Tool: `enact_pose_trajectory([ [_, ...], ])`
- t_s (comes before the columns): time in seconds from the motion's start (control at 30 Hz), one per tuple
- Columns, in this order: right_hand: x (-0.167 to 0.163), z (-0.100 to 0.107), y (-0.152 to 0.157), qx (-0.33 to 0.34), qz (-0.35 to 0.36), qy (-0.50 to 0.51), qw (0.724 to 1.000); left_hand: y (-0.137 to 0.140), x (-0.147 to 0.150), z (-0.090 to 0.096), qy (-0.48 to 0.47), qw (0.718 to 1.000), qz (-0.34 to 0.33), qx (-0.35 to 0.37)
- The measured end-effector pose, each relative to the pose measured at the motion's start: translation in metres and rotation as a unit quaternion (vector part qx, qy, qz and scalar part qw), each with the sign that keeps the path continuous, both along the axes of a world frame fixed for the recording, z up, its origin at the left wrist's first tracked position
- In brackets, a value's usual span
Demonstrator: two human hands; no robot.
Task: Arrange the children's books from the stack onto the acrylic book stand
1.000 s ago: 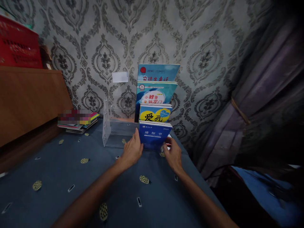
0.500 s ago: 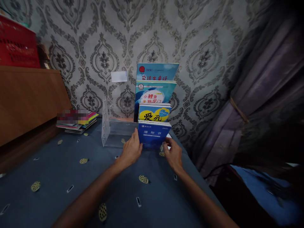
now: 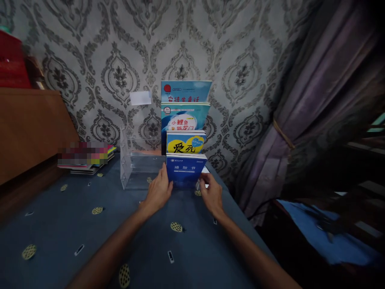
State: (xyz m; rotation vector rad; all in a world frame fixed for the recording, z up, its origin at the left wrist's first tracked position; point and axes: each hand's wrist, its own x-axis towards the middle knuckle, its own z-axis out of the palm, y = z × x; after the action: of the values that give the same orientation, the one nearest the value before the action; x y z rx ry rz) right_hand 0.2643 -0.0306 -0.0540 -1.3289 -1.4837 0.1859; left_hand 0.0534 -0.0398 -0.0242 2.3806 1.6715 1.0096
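- The left hand [image 3: 158, 188] sets its fingers along the navy book's left edge, thumb near the lower corner; whether they press or grip, I cannot tell.
- The right hand [image 3: 212, 194] bends its fingers beside the lower right edge; whether they pinch the cover or a clear part next to it is hidden.
- The navy book [image 3: 185, 176] stands between both hands, lowest and foremost in the column. It looks in place, with perhaps only its edges left to square. Its cover is smooth deep blue with pale lettering and "2022" at the upper right; it leans slightly back, with pale page edges on top.
- The clear rack [image 3: 124, 172] shows its notched side wall and see-through tiers left of the column.
- Behind, rising in steps, stand the yellow-and-blue book [image 3: 180, 140], the teal book [image 3: 200, 116] and the sky-blue book [image 3: 192, 89]; this column seems filled.
- Off to the left, a flat pile of books [image 3: 87, 160] lies on the blue cloth [image 3: 144, 249], apart from the rack and seemingly unsorted.
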Motion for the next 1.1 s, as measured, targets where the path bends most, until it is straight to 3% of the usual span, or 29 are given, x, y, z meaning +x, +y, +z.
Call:
enact_pose_trajectory([
  [0.9, 0.004, -0.004, 0.002, -0.016, -0.010, -0.013, 1.000, 0.001, -0.005, 0.002, -0.024, 0.999, -0.019, -0.034],
  [1.1, 0.012, -0.009, 0.003, -0.015, 0.001, 0.011, 1.000, 0.003, -0.018, 0.000, -0.026, 0.999, -0.032, -0.024],
])
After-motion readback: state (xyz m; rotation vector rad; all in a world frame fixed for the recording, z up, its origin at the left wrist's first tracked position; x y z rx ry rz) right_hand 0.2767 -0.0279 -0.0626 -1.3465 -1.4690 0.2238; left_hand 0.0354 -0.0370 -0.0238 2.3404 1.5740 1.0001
